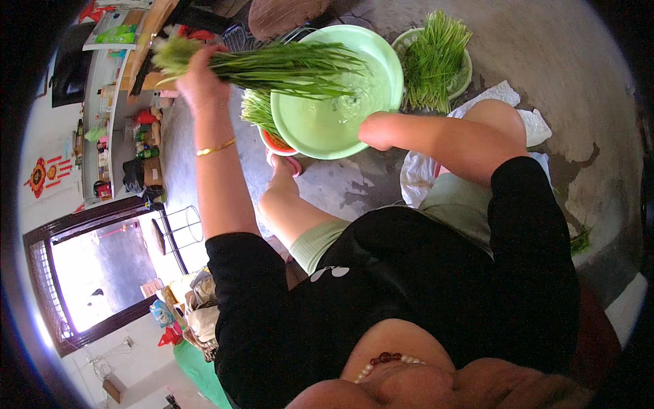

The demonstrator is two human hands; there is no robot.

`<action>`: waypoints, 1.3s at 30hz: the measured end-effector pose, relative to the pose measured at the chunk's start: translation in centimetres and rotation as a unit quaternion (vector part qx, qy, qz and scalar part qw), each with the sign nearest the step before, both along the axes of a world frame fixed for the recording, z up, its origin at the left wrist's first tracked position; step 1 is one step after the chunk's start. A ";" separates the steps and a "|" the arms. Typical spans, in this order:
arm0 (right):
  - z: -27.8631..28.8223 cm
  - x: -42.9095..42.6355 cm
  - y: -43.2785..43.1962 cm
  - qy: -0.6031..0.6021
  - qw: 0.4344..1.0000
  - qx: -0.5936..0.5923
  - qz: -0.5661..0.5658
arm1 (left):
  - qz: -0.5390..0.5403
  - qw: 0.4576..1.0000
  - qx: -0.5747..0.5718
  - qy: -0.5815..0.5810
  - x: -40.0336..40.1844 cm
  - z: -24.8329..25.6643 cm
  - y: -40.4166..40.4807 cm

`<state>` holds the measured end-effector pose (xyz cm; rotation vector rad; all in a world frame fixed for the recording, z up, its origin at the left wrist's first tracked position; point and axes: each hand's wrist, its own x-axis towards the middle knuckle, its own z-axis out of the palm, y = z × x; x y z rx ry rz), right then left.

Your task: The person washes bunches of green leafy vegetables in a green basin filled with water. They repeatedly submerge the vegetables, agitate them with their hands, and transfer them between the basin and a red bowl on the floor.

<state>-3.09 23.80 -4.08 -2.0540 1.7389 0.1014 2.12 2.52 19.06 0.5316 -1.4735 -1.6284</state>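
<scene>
My left hand (207,84) is closed around a long bunch of grass-like green leaves (286,66). The paler ends stick out to the left of my fist, and the leaf tips reach over a light green plastic basin (301,130) with rippled water in it. At the basin's near right rim is my right hand (377,131), gripping the edge; its fingers are mostly hidden. More of the greens (434,61) lie in a green basket (463,82) right of the basin. Another bunch (259,110) rests in a red-lined bowl (280,146), partly under the basin's left side.
White cloths (534,128) lie by my right knee. A brown rounded object (286,18) stands beyond the basin. Shelves with bottles (104,102) and a wooden-framed table (148,43) are on the left. A wire stand (186,225) is near the doorway. Loose greens (580,243) lie on the floor at right.
</scene>
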 end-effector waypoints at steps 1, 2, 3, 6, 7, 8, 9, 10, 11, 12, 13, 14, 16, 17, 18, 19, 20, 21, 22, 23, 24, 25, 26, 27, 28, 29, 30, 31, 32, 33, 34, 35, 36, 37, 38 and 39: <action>-0.5 0.0 -0.1 -0.007 1.000 -0.007 0.001 | -0.005 1.000 -0.011 0.027 -0.7 -1.4 -0.7; -1.0 -0.1 -0.3 -0.014 1.000 -0.014 0.001 | 0.006 0.999 0.000 0.034 -0.5 -2.3 -1.5; -1.1 -0.2 -0.2 -0.021 1.000 -0.018 -0.003 | 0.014 0.999 0.013 0.043 -0.7 -2.9 -1.2; -0.5 -0.3 0.1 -0.043 0.999 -0.022 0.001 | 0.023 1.000 0.020 -0.001 -0.3 -3.9 -2.7; -0.6 -0.3 0.2 -0.051 0.998 -0.031 -0.005 | 0.020 0.999 0.039 0.015 -0.2 -4.1 -2.7; -0.7 -0.4 0.4 -0.059 0.997 -0.041 -0.009 | 0.018 0.998 0.056 0.031 0.0 -4.1 -2.7; -0.8 -0.5 0.4 -0.066 0.996 -0.052 -0.013 | 0.018 0.996 0.073 0.048 0.2 -3.7 -2.7; -1.0 -0.7 0.4 -0.064 0.997 -0.044 -0.017 | 0.022 0.994 0.097 0.049 0.4 -3.5 -3.4; -1.2 -0.8 0.4 -0.061 0.997 -0.036 -0.021 | 0.009 0.994 0.094 0.063 0.7 -3.1 -4.1; -1.3 -1.0 0.3 -0.058 0.998 -0.029 -0.023 | -0.003 0.993 0.091 0.077 1.2 -2.4 -4.6; -0.6 -0.9 0.1 -0.062 0.998 0.002 -0.020 | -0.008 0.993 0.082 0.088 2.2 -1.4 -5.2; 0.3 -1.0 0.1 -0.064 0.997 0.033 -0.016 | -0.008 0.991 0.092 0.099 3.1 -0.4 -5.7; 0.7 -1.3 0.2 -0.061 0.996 0.068 -0.021 | 0.022 0.988 0.083 0.126 4.3 0.6 -8.3; 0.6 -1.4 0.3 -0.061 0.995 0.070 -0.024 | 0.037 0.987 0.078 0.139 5.2 1.2 -9.6; 0.4 -1.7 0.5 -0.058 0.995 0.077 -0.031 | 0.043 0.987 0.078 0.136 5.8 1.4 -10.7; 0.7 -1.4 0.2 -0.060 0.996 0.067 -0.027 | 0.073 0.983 0.061 0.156 7.4 2.4 -12.1; 1.1 -1.0 0.0 -0.062 0.996 0.057 -0.023 | 0.087 0.982 0.040 0.161 9.3 3.0 -13.4; 1.2 -1.1 0.1 -0.059 0.996 0.052 -0.032 | 0.090 0.981 0.027 0.171 10.1 2.7 -14.9; 1.2 -1.1 0.2 -0.059 0.996 0.062 -0.032 | 0.113 0.981 0.021 0.156 10.9 2.3 -16.1; 1.2 -1.0 0.1 -0.058 0.995 0.070 -0.031 | 0.136 0.981 0.015 0.140 11.8 1.8 -17.2; 1.3 -1.1 0.2 -0.055 0.995 0.080 -0.034 | 0.156 0.980 0.012 0.126 12.4 1.2 -18.5; 1.3 -1.0 0.0 -0.053 0.996 0.074 -0.020 | 0.171 0.978 0.006 0.120 13.8 0.4 -20.4; 1.2 -0.8 -0.2 -0.051 0.996 0.068 -0.006 | 0.186 0.976 -0.002 0.113 15.6 -0.9 -22.8; 1.1 -1.0 -0.2 -0.043 0.997 0.067 -0.002 | 0.193 0.975 -0.001 0.112 16.4 -2.9 -24.6; 1.0 -1.3 0.1 -0.052 0.997 0.058 -0.006 | 0.209 0.967 -0.143 0.036 16.5 -4.9 -24.5; 1.0 -1.7 0.5 -0.062 0.997 0.048 -0.011 | 0.236 0.960 -0.001 0.153 15.6 -6.8 -25.1; 1.1 -1.7 0.5 -0.075 0.996 0.037 -0.015 | 0.268 0.952 0.009 0.145 14.9 -8.1 -24.3; 1.4 -1.5 0.1 -0.069 0.996 0.053 -0.011 | 0.304 0.943 0.015 0.135 15.0 -8.9 -23.5; 1.8 -1.4 -0.3 -0.063 0.996 0.070 -0.008 | 0.323 0.939 0.024 0.112 15.5 -10.9 -24.0; 2.3 -1.3 -0.6 -0.053 0.995 0.088 -0.011 | 0.338 0.936 0.036 0.092 15.6 -12.9 -24.6; 2.5 -1.3 -0.6 -0.069 0.995 0.074 -0.024 | 0.352 0.932 0.049 0.077 14.9 -14.0 -23.8; 3.0 -1.3 -0.8 -0.070 0.994 0.083 -0.026 | 0.365 0.928 0.065 0.047 14.6 -16.2 -24.4; 3.5 -1.1 -1.4 -0.075 0.993 0.089 -0.019 | 0.381 0.922 0.074 0.020 15.1 -18.3 -25.0; 3.8 -1.0 -1.7 -0.076 0.992 0.098 -0.019 | 0.390 0.917 0.087 -0.004 14.9 -20.8 -25.7; 4.1 -1.0 -1.9 -0.091 0.991 0.093 -0.024 | 0.401 0.912 0.075 -0.053 14.9 -22.6 -25.9; 4.2 -0.9 -2.1 -0.096 0.991 0.093 -0.029 | 0.407 0.905 0.065 -0.101 14.5 -24.3 -26.1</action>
